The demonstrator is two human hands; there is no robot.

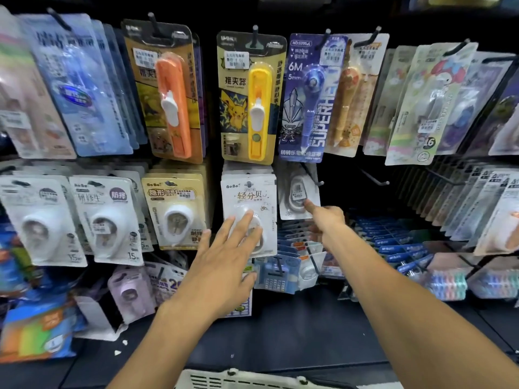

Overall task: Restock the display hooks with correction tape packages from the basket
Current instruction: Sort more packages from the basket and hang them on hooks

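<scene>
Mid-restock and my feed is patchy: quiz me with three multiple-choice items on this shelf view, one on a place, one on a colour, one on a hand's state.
1. Where does the left hand rest?
A. on the white BoBo blister pack
B. in the basket
C. on the orange clip pusher

2. What colour is the clip pusher on the Pikachu card?
A. blue
B. yellow
C. green

3. How is the left hand?
A. fist
B. pinching a hook
C. fingers spread flat

Answers: 1 A, its fingers lie over that pack's clear bubble; 2 B, yellow body with a white slider; 3 C, all fingers are straight and apart.
</scene>
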